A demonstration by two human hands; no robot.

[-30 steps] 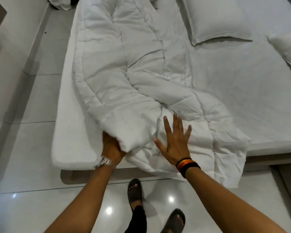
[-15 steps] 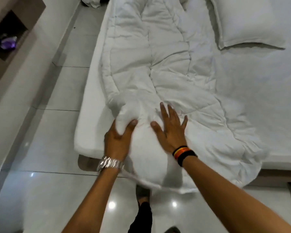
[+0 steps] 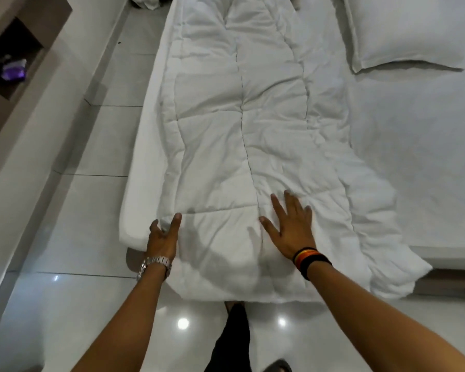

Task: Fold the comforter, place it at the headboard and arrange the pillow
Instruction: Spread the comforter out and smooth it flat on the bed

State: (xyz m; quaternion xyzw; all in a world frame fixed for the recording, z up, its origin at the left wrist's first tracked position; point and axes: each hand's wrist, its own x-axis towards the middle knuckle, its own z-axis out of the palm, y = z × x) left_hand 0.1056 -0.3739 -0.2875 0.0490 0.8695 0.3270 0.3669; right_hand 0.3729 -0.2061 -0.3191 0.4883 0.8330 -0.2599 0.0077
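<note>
The white quilted comforter (image 3: 239, 124) lies folded lengthwise in a long strip along the left side of the bed (image 3: 414, 170). Its near end hangs over the foot of the mattress. My left hand (image 3: 163, 237) rests at the comforter's near left corner, fingers spread against its edge; whether it pinches the fabric is unclear. My right hand (image 3: 289, 228) lies flat on top of the comforter with fingers apart, pressing it down. A white pillow (image 3: 395, 30) lies on the sheet at the upper right.
Glossy white floor tiles (image 3: 65, 304) run along the left of the bed. A brown wall niche (image 3: 8, 57) holds a small purple item. Crumpled white cloth (image 3: 145, 1) lies on the floor at the top. My foot in a dark sandal (image 3: 277, 366) stands below.
The bunched left flap that my left hand held has been spread flat over the strip. My left hand moved to the comforter's left edge; my right hand stayed flat on top.
</note>
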